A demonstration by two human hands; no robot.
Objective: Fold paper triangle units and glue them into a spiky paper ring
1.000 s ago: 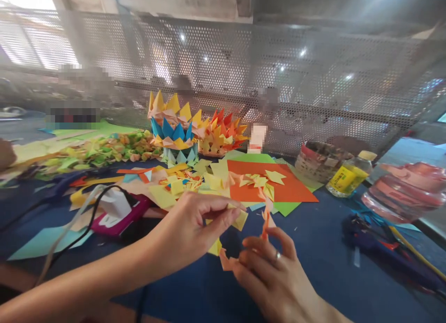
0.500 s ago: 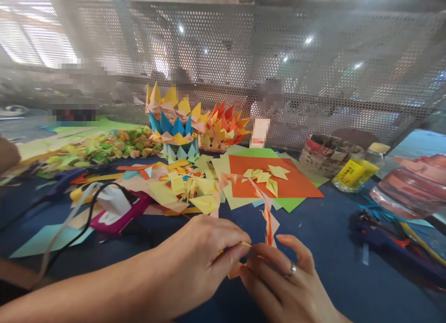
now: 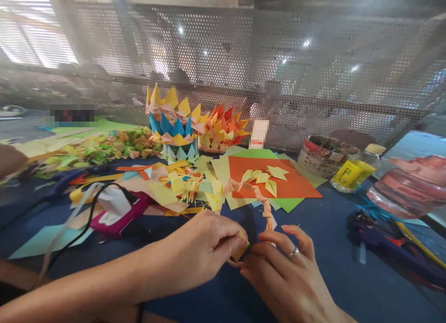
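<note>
My left hand [image 3: 202, 251] is closed in a pinch on a small yellow folded paper piece [image 3: 241, 248]. My right hand [image 3: 289, 276], with a ring on one finger, pinches the near end of a chain of folded peach and orange paper pieces [image 3: 266, 210]. The chain trails up and away to the orange sheet [image 3: 299, 186]. Both hands meet low in the middle, above the blue table [image 3: 331, 248]. Several yellow folded pieces [image 3: 265, 177] lie on the orange sheet.
Spiky paper bowls [image 3: 174, 123] and an orange-yellow one [image 3: 223, 130] stand at the back before a perforated metal screen [image 3: 313, 81]. A glue bottle [image 3: 353, 172], a woven basket [image 3: 322, 156], a jar [image 3: 411, 186], a glue gun [image 3: 383, 244], paper scraps [image 3: 104, 149] and a pink device with cable [image 3: 118, 211] surround the work area.
My left hand moved down and right, bringing the yellow piece to the chain's end at my right hand. The chain has dropped lower toward the table.
</note>
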